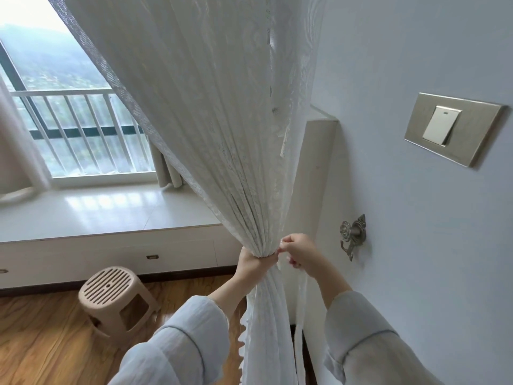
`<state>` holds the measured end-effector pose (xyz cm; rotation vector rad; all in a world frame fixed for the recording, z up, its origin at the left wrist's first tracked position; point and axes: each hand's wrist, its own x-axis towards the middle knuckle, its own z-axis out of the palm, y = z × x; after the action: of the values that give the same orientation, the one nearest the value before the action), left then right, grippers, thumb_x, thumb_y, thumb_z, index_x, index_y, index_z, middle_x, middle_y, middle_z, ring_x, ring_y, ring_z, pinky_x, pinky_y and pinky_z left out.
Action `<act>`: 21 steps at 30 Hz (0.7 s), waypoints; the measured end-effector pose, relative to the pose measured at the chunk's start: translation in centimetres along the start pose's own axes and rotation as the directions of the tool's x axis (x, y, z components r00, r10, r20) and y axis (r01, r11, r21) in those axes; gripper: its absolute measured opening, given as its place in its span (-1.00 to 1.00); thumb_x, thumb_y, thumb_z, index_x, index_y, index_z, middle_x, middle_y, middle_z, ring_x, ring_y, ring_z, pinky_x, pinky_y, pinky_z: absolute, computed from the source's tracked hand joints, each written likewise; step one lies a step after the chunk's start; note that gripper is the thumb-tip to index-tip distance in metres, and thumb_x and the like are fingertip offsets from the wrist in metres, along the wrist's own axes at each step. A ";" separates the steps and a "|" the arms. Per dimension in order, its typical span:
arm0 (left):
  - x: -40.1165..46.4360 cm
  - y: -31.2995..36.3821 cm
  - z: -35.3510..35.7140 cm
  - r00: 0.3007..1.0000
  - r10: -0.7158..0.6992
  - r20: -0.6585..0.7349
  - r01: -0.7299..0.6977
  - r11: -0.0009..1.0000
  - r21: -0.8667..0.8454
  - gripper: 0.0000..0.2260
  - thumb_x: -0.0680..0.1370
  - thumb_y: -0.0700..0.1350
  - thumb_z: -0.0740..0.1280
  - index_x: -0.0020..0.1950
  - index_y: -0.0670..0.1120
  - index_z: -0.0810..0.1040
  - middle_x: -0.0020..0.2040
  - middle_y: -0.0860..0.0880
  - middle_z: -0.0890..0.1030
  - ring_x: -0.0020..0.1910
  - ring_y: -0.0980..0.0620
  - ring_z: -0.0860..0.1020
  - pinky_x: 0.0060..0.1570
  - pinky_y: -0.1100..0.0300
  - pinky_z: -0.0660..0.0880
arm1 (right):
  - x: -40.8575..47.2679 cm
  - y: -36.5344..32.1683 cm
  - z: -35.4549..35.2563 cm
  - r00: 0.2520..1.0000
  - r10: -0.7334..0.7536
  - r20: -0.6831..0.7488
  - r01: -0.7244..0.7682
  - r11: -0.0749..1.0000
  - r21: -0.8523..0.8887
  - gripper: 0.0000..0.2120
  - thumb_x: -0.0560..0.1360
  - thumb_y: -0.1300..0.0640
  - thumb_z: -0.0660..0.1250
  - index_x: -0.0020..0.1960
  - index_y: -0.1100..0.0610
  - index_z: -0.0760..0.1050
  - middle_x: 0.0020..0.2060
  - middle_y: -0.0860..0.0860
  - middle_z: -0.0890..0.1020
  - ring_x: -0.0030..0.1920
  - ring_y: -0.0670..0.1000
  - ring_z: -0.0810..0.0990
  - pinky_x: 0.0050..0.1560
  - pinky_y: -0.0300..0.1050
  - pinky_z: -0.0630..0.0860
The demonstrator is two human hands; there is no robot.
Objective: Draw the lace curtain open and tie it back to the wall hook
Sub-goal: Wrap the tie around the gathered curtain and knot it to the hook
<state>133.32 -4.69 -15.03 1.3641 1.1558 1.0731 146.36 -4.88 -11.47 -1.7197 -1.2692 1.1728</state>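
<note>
Curtain (pixel 211 129) hangs gathered into a tight bunch beside the wall (pixel 416 245), swept off the window (pixel 69 126); left hand (pixel 254 262) grips the bunch, fingers curled round it; right hand (pixel 299 252) touches the same spot from the wall side, fingers pinching a white strip (pixel 298 315) that trails down beside the folds; hook (pixel 354 236), ornate metal, sits on the wall just right of the hands, bare, apart from the cloth; switch (pixel 441 126) is higher on the wall; stool (pixel 113 295) stands on the wooden floor (pixel 41 343) to the left.
</note>
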 end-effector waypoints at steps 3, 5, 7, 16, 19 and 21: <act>-0.3 -0.5 -0.6 0.998 -0.014 0.066 0.014 1.000 0.004 -0.94 0.35 -0.26 0.36 -0.21 -0.17 0.60 -0.26 -0.20 0.61 -0.21 -0.07 0.61 -0.21 0.18 0.53 | -0.6 -0.1 1.6 0.997 0.061 0.054 -0.059 0.998 -0.037 -0.83 0.48 0.35 0.12 -0.22 0.15 0.38 -0.45 0.07 0.45 -0.67 -0.13 0.33 -0.65 -0.36 0.14; -0.6 -0.5 -0.8 0.991 0.001 0.134 -0.002 1.000 0.008 -0.95 0.36 -0.24 0.33 -0.26 -0.19 0.59 -0.31 -0.21 0.61 -0.25 -0.10 0.60 -0.17 0.12 0.52 | -0.5 0.3 2.2 0.997 0.050 0.054 -0.047 0.997 -0.057 -0.80 0.44 0.38 0.07 -0.26 0.15 0.36 -0.48 0.07 0.44 -0.71 -0.14 0.32 -0.66 -0.38 0.13; -1.0 -0.3 -0.9 0.983 0.008 0.184 -0.014 0.999 0.033 -0.91 0.39 -0.26 0.31 -0.27 -0.24 0.59 -0.33 -0.20 0.61 -0.26 -0.08 0.61 -0.14 0.15 0.52 | -0.4 0.6 2.6 0.998 0.020 0.063 -0.016 0.998 -0.057 -0.80 0.41 0.39 0.05 -0.28 0.18 0.36 -0.52 0.08 0.42 -0.66 -0.09 0.32 -0.63 -0.35 0.12; -1.7 0.3 -1.9 0.939 -0.025 0.342 -0.050 0.977 0.208 -0.83 0.39 -0.15 0.31 -0.17 -0.20 0.65 -0.14 -0.18 0.68 -0.06 -0.04 0.64 0.15 0.01 0.52 | -1.1 0.4 2.6 0.986 0.002 0.167 0.020 0.991 -0.136 -0.70 0.47 0.31 0.12 -0.43 0.14 0.28 -0.60 0.03 0.33 -0.67 -0.11 0.26 -0.59 -0.34 0.09; -2.0 0.6 -2.9 0.921 -0.016 0.389 -0.112 0.945 0.306 -0.85 0.41 -0.07 0.29 -0.19 -0.02 0.66 -0.13 -0.04 0.69 0.00 0.00 0.64 0.22 -0.03 0.49 | -1.6 0.1 3.0 0.983 0.006 0.183 0.021 0.989 -0.146 -0.69 0.48 0.28 0.11 -0.43 0.14 0.28 -0.68 -0.01 0.33 -0.70 -0.12 0.23 -0.59 -0.33 0.09; -2.3 0.9 -3.5 0.918 -0.014 0.396 -0.138 0.925 0.353 -0.85 0.43 -0.06 0.28 -0.20 0.03 0.65 -0.14 0.03 0.68 0.00 0.04 0.64 0.23 -0.02 0.48 | -1.8 -0.1 3.4 0.983 0.013 0.183 0.016 0.987 -0.157 -0.69 0.50 0.27 0.08 -0.41 0.14 0.29 -0.69 -0.02 0.35 -0.67 -0.10 0.25 -0.60 -0.33 0.11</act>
<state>129.67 -6.51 -13.80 1.8305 1.0484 0.5889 142.98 -6.58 -12.09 -1.7542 -1.5096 1.2833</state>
